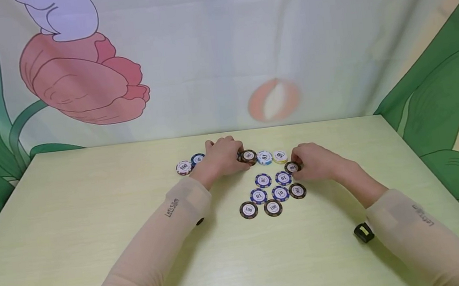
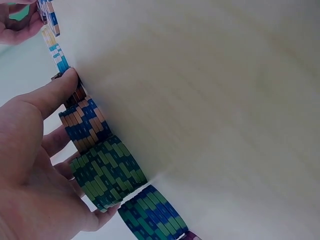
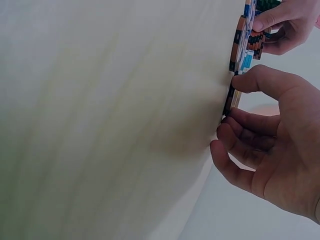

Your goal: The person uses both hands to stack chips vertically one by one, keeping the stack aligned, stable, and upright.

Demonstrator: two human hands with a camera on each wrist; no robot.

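My left hand (image 1: 224, 156) holds a stack of brown-and-black poker chips (image 1: 248, 157) in the back row, thumb on its near side. In the left wrist view its other fingers lie behind a blue-and-orange stack (image 2: 86, 124) and a green stack (image 2: 109, 172). A single black-rimmed 100 chip (image 1: 292, 168) is pinched by the thumb and fingers of my right hand (image 1: 314, 161). It is at the right end of the flat chips, beside a blue-rimmed 10 chip (image 1: 283, 178). A light-blue stack (image 1: 264, 158) and a yellow-edged stack (image 1: 279, 156) stand between the hands.
Several chips lie flat nearer me, among them a black-rimmed 100 chip (image 1: 248, 210). Left of my left hand stand a 500 chip stack (image 1: 184, 167) and a blue stack (image 1: 198, 160). A printed curtain (image 1: 203, 61) hangs behind the pale table (image 1: 93, 215). A small black device (image 1: 364, 232) is by my right forearm.
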